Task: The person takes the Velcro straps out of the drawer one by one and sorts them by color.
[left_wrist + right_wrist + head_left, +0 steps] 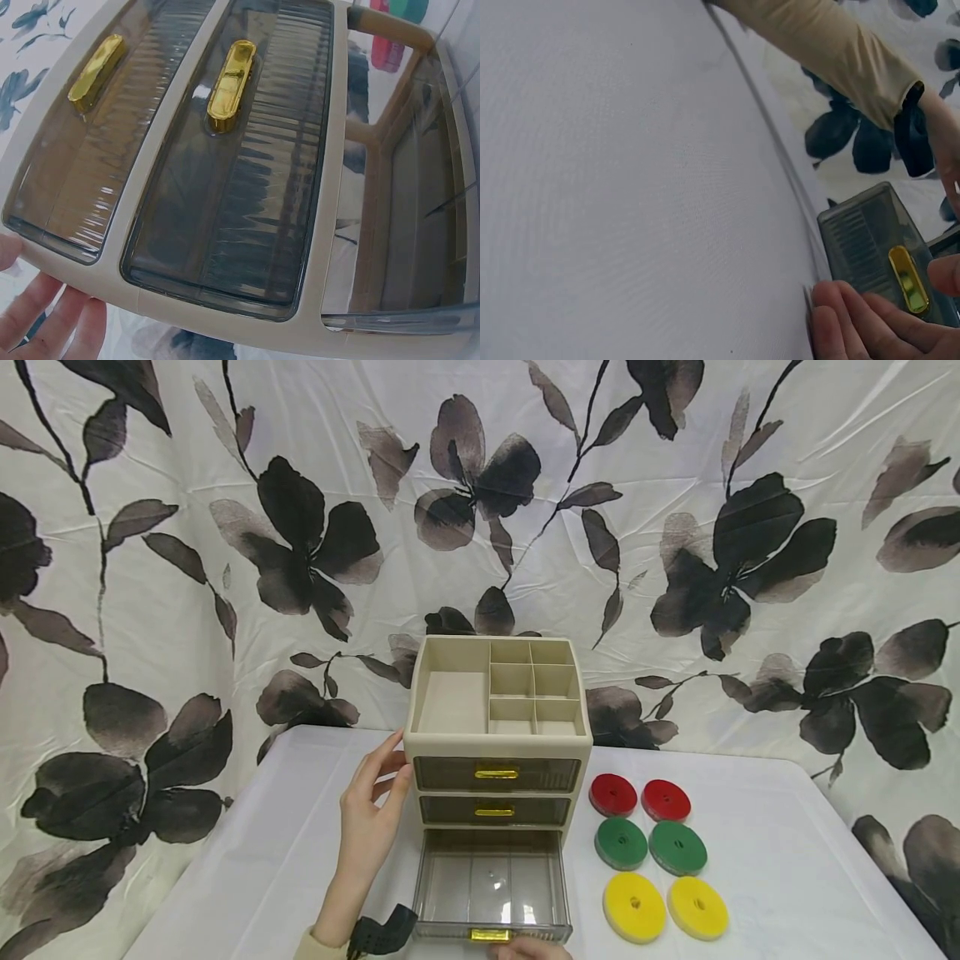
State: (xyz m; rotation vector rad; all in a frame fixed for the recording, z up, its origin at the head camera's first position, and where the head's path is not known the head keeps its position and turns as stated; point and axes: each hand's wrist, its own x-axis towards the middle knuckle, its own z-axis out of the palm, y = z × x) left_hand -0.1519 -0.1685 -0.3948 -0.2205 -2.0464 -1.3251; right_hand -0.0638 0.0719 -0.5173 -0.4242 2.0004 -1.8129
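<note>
A cream desktop organizer (498, 742) stands on the table, with two smoky drawers closed and its bottom drawer (491, 877) pulled out, showing bare clear compartments. My left hand (378, 814) rests against the organizer's left side, its fingers extended along the wall near the upper drawers. Down at the open drawer's front, my right hand (531, 948) has its fingertips right at the front panel beside the gold handle (491, 935). From the right wrist, the right hand's fingers (870, 315) and thumb stand apart, with the handle visible between them.
Right of the organizer lie flat round discs in pairs: red (613, 794), green (621, 843) and yellow (634, 907). The organizer's top tray (457, 702) has one large and several small compartments. A floral cloth (465, 527) hangs behind the white table (262, 852).
</note>
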